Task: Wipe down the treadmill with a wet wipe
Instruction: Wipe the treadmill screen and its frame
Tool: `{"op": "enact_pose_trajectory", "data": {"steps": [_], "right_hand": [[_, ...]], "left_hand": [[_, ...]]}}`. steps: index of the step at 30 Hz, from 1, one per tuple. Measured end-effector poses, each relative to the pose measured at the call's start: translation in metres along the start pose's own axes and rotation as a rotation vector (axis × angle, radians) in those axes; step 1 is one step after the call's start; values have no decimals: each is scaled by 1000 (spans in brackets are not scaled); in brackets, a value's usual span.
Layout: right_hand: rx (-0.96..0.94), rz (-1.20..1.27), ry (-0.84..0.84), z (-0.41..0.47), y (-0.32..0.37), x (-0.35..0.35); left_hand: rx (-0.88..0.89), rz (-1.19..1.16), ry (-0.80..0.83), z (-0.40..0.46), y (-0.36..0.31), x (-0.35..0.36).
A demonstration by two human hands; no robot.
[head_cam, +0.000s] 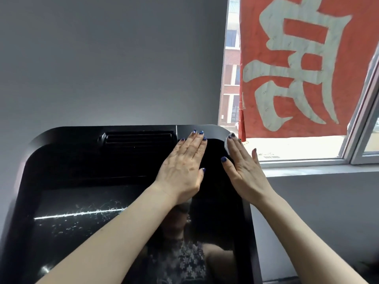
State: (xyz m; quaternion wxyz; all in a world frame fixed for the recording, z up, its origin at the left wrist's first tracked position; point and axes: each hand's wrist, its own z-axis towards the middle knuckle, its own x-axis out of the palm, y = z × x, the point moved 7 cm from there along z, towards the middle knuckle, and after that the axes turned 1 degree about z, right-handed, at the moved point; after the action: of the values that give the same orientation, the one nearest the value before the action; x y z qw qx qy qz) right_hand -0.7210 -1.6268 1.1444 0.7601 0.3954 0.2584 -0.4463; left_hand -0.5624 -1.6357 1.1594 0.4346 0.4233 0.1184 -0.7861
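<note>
The treadmill's glossy black console [82, 165] fills the lower left, with a slatted vent [139, 137] near its top edge. My left hand [184, 167] lies flat on the console's upper right area, fingers straight. My right hand [242, 167] presses a small white wet wipe [226, 144] against the console's right edge near the rounded top corner, fingers straight over it. Most of the wipe is hidden under the fingers.
A grey wall stands behind the console. To the right is a window [297, 148] with a white sill and a red banner [303, 64] with white characters hanging in it. The console's screen [82, 222] shows wet streaks and a reflection.
</note>
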Motion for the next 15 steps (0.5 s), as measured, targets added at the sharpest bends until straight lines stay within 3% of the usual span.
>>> {"op": "enact_pose_trajectory", "data": {"steps": [5, 10, 15], "right_hand": [[-56, -91, 56, -13, 3, -3], [-88, -156, 76, -9, 7, -7], [-76, -202, 53, 25, 22, -10]], "left_hand": [[20, 72, -163, -15, 25, -22], [-102, 113, -126, -24, 68, -25], [-96, 148, -107, -26, 80, -16]]}}
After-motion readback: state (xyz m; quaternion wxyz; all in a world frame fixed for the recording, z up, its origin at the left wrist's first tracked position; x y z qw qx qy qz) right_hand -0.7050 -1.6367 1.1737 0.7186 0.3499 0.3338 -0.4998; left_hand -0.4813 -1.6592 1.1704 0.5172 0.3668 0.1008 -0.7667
